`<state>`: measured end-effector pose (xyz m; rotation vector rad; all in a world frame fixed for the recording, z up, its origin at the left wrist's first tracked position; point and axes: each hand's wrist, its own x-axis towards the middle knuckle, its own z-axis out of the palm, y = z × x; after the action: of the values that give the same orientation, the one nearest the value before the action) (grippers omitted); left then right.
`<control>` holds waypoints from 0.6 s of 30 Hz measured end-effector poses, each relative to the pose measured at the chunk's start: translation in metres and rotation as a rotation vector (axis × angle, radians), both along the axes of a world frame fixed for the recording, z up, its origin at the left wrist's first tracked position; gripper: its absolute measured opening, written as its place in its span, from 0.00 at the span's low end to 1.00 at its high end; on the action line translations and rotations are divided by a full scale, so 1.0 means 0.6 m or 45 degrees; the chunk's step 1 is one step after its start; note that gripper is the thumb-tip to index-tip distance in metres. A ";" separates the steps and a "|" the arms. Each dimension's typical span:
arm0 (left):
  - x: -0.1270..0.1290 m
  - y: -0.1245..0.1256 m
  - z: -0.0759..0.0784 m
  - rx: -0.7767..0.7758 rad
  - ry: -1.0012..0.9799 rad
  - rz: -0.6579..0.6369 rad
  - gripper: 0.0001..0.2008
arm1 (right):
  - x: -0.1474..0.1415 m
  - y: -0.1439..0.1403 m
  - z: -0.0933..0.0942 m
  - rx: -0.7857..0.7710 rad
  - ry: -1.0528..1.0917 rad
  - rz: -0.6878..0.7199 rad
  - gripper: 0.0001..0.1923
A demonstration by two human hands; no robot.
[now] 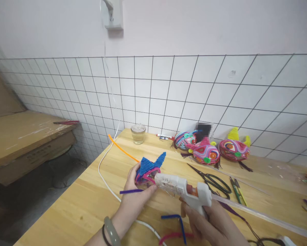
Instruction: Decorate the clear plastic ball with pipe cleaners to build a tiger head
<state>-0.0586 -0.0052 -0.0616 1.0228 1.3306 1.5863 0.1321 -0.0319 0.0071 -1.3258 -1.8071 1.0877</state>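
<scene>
My left hand [135, 191] is wrapped round a small craft animal head [140, 178] with blue pipe-cleaner ears and pink and purple strips on its face. In my right hand [204, 217] is a white hot glue gun [175, 184], its nozzle pointing left at the face of the animal head; whether it touches is too small to tell. A clear glue stick [245, 204] trails out of the gun's back. An orange pipe cleaner [122, 147] and a purple pipe cleaner [130, 191] stick out beside my left hand.
Finished craft animal heads [206, 153] sit by the tiled wall. Scissors [211, 179], a green-handled tool [235, 191], a lidded glass jar [138, 133] and a marker [165, 136] lie on the wooden table. A white cable [102, 176] hangs over its left edge. Bent blue pipe cleaner [180, 222] lies in front.
</scene>
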 end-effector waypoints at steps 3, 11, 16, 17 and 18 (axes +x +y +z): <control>0.000 -0.001 0.002 0.024 -0.061 -0.029 0.39 | 0.005 0.005 -0.006 -0.042 0.003 -0.003 0.19; -0.004 -0.002 -0.007 0.074 -0.085 -0.004 0.36 | 0.008 0.007 -0.007 0.030 -0.077 0.041 0.20; -0.003 -0.002 -0.007 0.089 -0.125 0.003 0.35 | 0.010 0.009 -0.008 0.010 -0.058 0.044 0.20; -0.004 -0.002 -0.008 0.094 -0.127 -0.008 0.35 | 0.010 0.009 -0.008 0.007 -0.048 0.041 0.19; -0.004 -0.001 -0.009 0.101 -0.127 -0.023 0.35 | 0.010 0.009 -0.009 0.010 -0.038 0.037 0.19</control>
<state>-0.0608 -0.0061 -0.0672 0.9869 1.1970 1.6659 0.1383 -0.0266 0.0018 -1.3219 -1.8559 1.0804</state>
